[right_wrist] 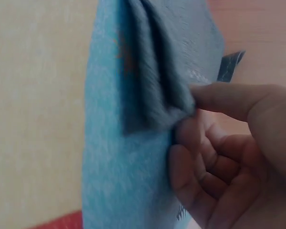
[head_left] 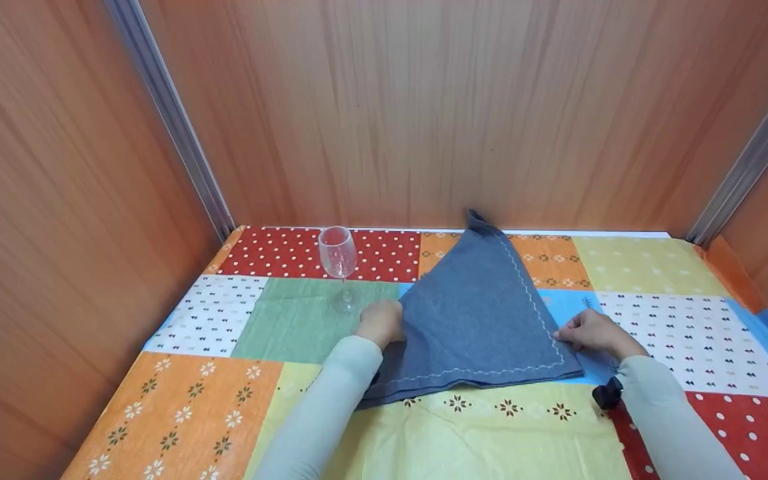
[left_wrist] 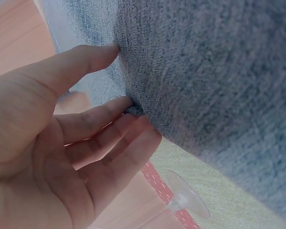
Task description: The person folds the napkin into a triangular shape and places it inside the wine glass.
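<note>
A grey-blue cloth napkin [head_left: 477, 307] with pale zigzag stitching lies folded in layers, broad along its near edge and tapering to a bunched corner at the back wall. My left hand [head_left: 381, 321] grips its left edge; in the left wrist view the thumb [left_wrist: 102, 56] is on the upper face and the fingertips meet the edge. On the opposite side my right hand [head_left: 592, 331] pinches the napkin's right edge close to the near corner. The right wrist view shows the thumb above the stacked layers [right_wrist: 157, 95], with fingers curled below. A clear wine glass [head_left: 339, 257] stands upright behind my left hand.
A patchwork-patterned tablecloth [head_left: 211, 413] covers the table. Wood-grain panels [head_left: 391, 120] rise at the back and both sides, joined by metal corner posts [head_left: 171, 113]. A small black device [head_left: 607, 393] sits at my right wrist.
</note>
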The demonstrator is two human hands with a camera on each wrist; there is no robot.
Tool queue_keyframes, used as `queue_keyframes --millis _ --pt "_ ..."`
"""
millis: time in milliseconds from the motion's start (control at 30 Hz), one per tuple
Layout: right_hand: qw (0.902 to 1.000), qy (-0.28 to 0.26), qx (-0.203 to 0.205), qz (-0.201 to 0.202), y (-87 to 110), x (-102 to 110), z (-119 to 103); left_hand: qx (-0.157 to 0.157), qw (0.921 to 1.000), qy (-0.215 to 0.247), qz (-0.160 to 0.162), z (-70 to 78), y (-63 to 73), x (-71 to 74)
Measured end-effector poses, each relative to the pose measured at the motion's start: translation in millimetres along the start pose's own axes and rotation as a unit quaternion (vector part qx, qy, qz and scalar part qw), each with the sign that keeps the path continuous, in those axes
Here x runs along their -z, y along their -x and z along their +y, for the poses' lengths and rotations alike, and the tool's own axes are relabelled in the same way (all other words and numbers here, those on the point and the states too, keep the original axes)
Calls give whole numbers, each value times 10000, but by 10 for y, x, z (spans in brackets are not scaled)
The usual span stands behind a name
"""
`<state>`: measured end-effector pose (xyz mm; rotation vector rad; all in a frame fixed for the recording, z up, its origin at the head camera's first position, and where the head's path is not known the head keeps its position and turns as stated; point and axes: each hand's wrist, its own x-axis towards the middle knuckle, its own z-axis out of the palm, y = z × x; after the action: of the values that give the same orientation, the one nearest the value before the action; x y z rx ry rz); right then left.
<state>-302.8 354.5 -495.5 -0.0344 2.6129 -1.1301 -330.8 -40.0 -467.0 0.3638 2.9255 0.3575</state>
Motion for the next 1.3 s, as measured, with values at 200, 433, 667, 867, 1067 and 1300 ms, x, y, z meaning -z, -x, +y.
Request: queue_keyframes --millis 200,433,667,867,1067,1300 --pt "9954 -58 -174 -944 117 72 -36 -3 9999 63 -127 -6 -1 1" --pt "9959 -110 -167 -887 61 95 -58 60 10000 -24 -56 22 -4 -3" --pt "9967 -611 -353 401 -142 -65 -52 -65 9976 -683 70 85 -1 -56" --pt "9960 -511 -338 647 -223 -126 -41 -130 9978 -639 116 100 -1 -85" --pt "9981 -295 -218 495 -127 -78 -27 -102 9981 -604 52 117 -12 -91" --pt "9990 -320 -230 -187 17 16 -5 -6 9954 -957 54 168 -84 -150"
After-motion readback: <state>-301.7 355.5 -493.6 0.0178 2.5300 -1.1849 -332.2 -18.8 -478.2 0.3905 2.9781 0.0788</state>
